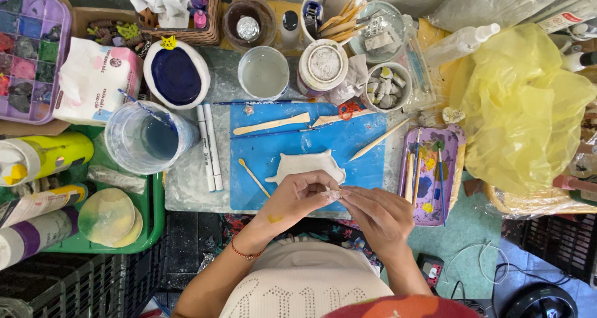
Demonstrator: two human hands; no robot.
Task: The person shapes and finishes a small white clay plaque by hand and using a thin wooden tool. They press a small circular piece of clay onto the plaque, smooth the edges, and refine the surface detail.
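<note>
My left hand (297, 196) and right hand (379, 215) pinch a small clay lump (331, 195) between closed fingertips, at six o'clock of the white clay slab (308, 165). It looks soft, light and easily dented, so I'd grip its edges gently.

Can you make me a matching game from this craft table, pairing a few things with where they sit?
Things:
1. white clay slab
2. yellow plastic bag
3. water container
4. small clay bit

Places:
A. far right of the table
B. between the fingertips of both hands
C. on the blue mat
D. left of the mat

Pairs: 1-C, 2-A, 3-D, 4-B
</note>
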